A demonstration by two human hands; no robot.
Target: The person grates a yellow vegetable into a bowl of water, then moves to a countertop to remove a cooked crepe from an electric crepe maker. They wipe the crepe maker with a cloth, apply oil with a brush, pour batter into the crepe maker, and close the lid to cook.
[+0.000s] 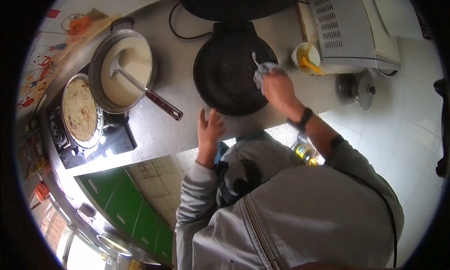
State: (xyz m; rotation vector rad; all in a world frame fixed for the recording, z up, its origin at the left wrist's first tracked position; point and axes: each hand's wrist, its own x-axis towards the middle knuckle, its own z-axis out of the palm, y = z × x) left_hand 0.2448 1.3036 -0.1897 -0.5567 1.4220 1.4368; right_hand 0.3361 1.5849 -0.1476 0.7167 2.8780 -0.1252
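Observation:
My right hand (279, 87) is closed on a crumpled grey cloth (264, 73) at the right part of the dark round plate of an electric griddle (230, 80). The griddle's lid (240, 2) stands raised behind it. Fingers spread and holding nothing, my left hand (210, 129) is near the griddle's front left rim, over the counter edge. A large pot (95, 76) of pale batter-like liquid is to the left, and a ladle (140, 85) with a brown handle rests in it. A white bowl (297, 55) right of the griddle contains a yellow-orange utensil (311, 66).
A flatbread (80, 108) lies on a round tray over the stove (123, 140) at left. A grey vented appliance (344, 27) stands at back right, and a lidded pot (360, 89) is near the counter's right end. Green cabinets (123, 206) are lower left. A cable lies behind the griddle.

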